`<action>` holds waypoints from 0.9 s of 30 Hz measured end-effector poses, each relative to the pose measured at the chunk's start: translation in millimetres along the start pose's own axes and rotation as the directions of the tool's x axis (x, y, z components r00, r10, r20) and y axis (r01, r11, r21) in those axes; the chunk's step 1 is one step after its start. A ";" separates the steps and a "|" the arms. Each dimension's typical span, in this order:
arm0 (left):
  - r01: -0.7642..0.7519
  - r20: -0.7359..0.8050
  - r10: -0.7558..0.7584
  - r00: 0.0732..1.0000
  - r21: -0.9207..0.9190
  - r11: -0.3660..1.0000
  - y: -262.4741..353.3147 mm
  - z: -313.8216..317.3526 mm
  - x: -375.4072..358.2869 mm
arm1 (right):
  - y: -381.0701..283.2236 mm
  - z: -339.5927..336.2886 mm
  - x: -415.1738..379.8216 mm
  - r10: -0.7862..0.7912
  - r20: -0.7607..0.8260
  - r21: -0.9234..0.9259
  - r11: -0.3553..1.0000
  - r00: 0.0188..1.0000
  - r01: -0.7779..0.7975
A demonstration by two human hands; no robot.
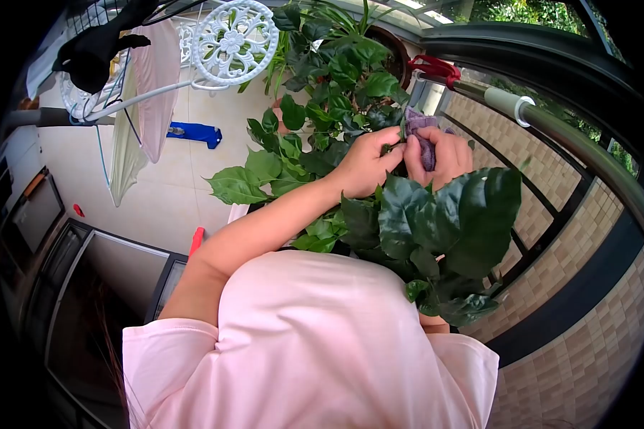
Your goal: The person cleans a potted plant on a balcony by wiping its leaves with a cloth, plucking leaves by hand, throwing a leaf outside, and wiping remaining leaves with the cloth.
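Among the plant's leaves (408, 214), my left hand (368, 163) is closed, its thumb and fingers pinched at a green leaf or stem edge; exactly what it grips is hard to make out. Right beside it, my right hand (442, 156) is closed around a crumpled purple cloth (427, 151), which shows between thumb and fingers and sticks up above them. The two hands nearly touch. Large glossy dark leaves (483, 218) hang below my right hand and hide its forearm. Lighter green leaves (240, 184) spread to the left.
A metal railing (572, 143) with a red tie (436, 70) runs along the right. At upper left are a white ornate round rack (235, 43) and hanging cloths (150, 93). A blue object (194, 133) lies on the tiled floor (161, 186). A brown pot (393, 53) stands behind the plants.
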State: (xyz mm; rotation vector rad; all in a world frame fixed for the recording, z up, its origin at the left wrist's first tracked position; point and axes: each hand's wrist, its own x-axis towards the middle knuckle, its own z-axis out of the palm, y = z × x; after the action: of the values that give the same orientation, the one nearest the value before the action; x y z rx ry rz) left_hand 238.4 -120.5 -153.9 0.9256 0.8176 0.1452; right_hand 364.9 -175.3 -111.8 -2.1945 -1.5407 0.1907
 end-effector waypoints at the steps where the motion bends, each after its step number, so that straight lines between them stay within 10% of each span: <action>1: -0.039 0.001 0.039 0.999 -0.009 0.999 -0.9 0.9 0.3 | 5.9 5.4 -1.2 -0.014 -0.013 -0.006 1.000 1.000 0.013; 8: -0.100 0.006 0.100 0.995 0.178 0.979 1.2 -6.2 2.1 | 8.4 1.1 1.9 -0.187 0.027 0.101 0.978 0.982 0.183; 13: -0.064 0.044 0.068 0.997 -0.078 0.995 1.0 -1.0 0.3 | 14.0 -3.3 5.7 0.103 0.076 -0.072 0.993 0.992 -0.097; 17: -0.145 0.044 0.146 0.988 -0.030 0.989 2.7 -4.7 4.4 | 12.3 3.0 5.5 -0.266 -0.068 0.081 0.959 0.961 0.271; 21: -0.058 0.126 0.065 0.990 -0.059 0.997 -3.1 -5.1 3.3 | 14.7 -1.7 4.4 0.049 0.053 -0.053 0.998 0.997 -0.046; 27: -0.138 0.097 0.139 0.986 -0.015 0.990 6.7 -6.6 4.8 | 14.2 -6.0 5.2 -0.065 0.063 0.055 0.997 0.996 0.062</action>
State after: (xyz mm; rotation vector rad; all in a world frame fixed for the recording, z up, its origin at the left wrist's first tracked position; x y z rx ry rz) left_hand 238.8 -109.9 -153.8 0.9747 0.6621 0.2220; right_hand 381.1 -176.1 -111.9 -2.1143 -1.6191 0.2821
